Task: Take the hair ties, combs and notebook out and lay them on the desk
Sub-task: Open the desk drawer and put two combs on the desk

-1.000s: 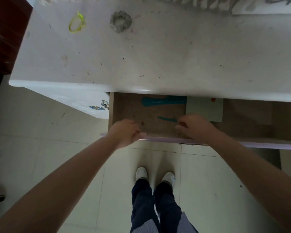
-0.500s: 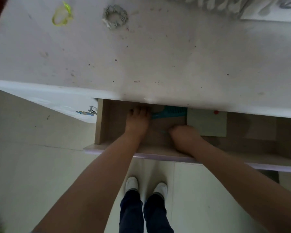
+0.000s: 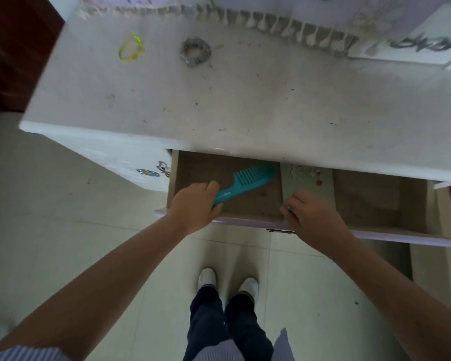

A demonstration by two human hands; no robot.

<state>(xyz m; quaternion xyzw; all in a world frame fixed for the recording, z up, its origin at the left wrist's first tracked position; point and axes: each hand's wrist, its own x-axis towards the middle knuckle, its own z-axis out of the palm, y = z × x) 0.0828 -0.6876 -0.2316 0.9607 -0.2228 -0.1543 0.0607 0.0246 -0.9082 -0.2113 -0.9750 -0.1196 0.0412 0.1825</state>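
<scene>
The open drawer [image 3: 370,201] holds a teal wide-tooth comb [image 3: 253,177], lying at a slant. My left hand [image 3: 195,204] is closed around its handle. Right of the comb lies a grey-green notebook [image 3: 307,179] with a red dot on it. My right hand [image 3: 313,214] is clenched over the notebook's near edge, and a small teal tip of a thin comb [image 3: 287,208] pokes out of the fist; the rest of that comb is hidden. A yellow hair tie [image 3: 130,48] and a grey scrunchie [image 3: 195,52] rest on the white desk [image 3: 271,100] at the back left.
A fringed cloth [image 3: 271,22] and a white box with grey lettering [image 3: 414,45] line the desk's back edge. A dark red door [image 3: 11,48] stands at the left. A cabinet handle [image 3: 151,171] juts out left of the drawer. My feet stand on pale tiles.
My left hand went from the drawer's front rim into the drawer, took the wide comb's handle and swung it askew. My right hand closed on the thin comb and shifted right onto the notebook.
</scene>
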